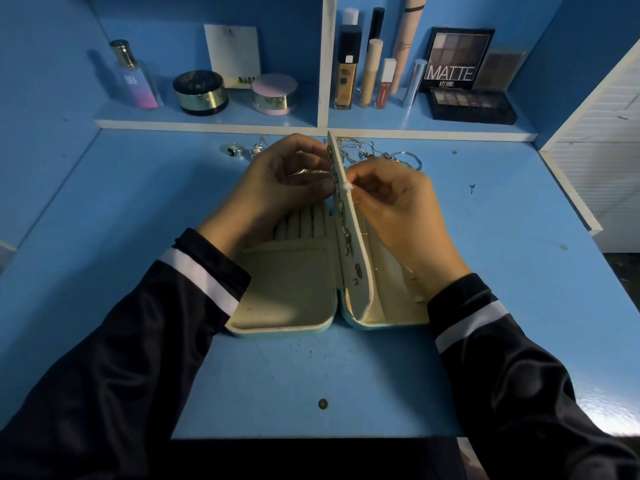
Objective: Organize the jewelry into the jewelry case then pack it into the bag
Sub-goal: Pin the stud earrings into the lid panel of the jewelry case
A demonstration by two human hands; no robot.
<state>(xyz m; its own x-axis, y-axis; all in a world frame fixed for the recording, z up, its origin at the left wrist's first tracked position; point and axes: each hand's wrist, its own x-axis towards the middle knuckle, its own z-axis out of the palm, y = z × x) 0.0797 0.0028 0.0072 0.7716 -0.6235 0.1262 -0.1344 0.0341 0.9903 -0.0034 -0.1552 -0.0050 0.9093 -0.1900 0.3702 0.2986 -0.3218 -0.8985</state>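
A cream-lined jewelry case (287,299) with a pale teal shell lies open on the blue desk. Its middle flap (349,216) stands upright, with several earrings pinned along its left face. My left hand (277,188) pinches an earring (310,172) against the flap's left side. My right hand (398,209) is closed on the flap's right side, fingertips at a small white piece near its edge. Loose chains and necklaces (381,152) lie behind the case, and rings (235,149) sit to their left. No bag is in view.
A shelf at the back holds a perfume bottle (136,76), two round jars (201,93), several makeup tubes (372,72) and eyeshadow palettes (460,60). A small earring (472,188) lies at right. A white slatted panel (602,140) borders the desk's right side.
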